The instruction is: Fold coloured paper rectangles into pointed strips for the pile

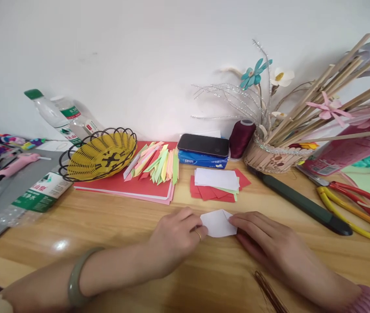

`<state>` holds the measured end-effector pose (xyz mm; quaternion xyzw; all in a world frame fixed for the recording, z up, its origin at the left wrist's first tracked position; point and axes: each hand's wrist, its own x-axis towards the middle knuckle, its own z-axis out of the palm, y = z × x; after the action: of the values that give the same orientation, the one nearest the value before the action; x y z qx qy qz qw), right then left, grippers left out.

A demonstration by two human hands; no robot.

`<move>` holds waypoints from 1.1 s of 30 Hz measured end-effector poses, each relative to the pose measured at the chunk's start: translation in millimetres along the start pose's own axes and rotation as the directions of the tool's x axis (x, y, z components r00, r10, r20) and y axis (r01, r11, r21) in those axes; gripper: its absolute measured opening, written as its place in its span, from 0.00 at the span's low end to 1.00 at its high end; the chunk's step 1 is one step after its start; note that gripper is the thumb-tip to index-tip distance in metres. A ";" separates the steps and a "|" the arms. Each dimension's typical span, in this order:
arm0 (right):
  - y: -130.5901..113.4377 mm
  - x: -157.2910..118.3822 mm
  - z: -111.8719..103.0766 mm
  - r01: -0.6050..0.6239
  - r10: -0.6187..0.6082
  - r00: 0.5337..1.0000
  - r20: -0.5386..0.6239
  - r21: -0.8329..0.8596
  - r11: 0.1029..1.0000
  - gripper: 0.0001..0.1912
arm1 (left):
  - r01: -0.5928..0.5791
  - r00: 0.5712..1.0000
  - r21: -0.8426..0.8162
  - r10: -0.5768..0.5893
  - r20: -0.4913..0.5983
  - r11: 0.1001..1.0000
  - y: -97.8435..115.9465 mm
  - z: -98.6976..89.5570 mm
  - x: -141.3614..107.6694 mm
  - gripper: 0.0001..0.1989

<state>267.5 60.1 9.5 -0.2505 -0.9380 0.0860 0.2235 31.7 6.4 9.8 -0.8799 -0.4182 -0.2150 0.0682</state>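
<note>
A small white paper [217,224] with folded corners lies low over the wooden table, between my two hands. My left hand [177,237] grips its left edge, with the fingers bent together and a ring on one finger. At the paper's right edge, the fingers of my right hand [266,239] are pressed together on a folded corner. Just behind the paper is a small stack of red and green slips with white slips [216,178] on top. Folded coloured paper strips [159,163] rest on red sheets [107,189] farther left.
A yellow basket [103,156] and plastic bottles [41,198] stand or lie at the left. Behind are a phone [203,144] and a thread spool [242,139]. A green-handled tool [302,200], scissors [354,217] and a flower basket [276,158] occupy the right. Wires [268,291] lie in front.
</note>
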 end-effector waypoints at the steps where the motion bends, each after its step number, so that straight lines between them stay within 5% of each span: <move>1: 0.3 1.7 -0.3 -0.004 0.004 1.000 0.012 0.023 1.000 0.12 | 0.007 1.000 -0.004 -0.007 -0.011 1.000 0.0 -0.1 -0.3 0.07; 6: 6.1 9.9 -1.8 -0.015 0.006 0.998 0.060 0.149 0.989 0.08 | 0.051 0.998 -0.058 -0.053 -0.038 0.997 2.7 1.5 0.1 0.09; 14: 15.0 14.5 -2.4 -0.113 0.084 0.991 0.108 0.307 0.945 0.08 | 0.306 0.952 -0.266 -0.300 0.065 0.914 5.1 -1.5 3.6 0.08; 20: 18.1 15.6 1.4 -0.196 0.177 0.981 0.085 0.389 0.900 0.10 | 0.366 0.930 -0.349 -0.346 0.122 0.863 7.2 -0.3 6.6 0.04; 33: 18.4 17.3 3.0 -0.307 0.216 0.942 0.255 0.400 0.864 0.09 | 0.436 0.900 -0.419 -0.401 0.173 0.797 7.4 2.3 8.2 0.03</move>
<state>260.6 84.6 8.3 -0.3098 -0.8699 0.3473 0.1636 42.7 8.2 11.8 -0.7648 -0.5435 -0.2815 -0.2009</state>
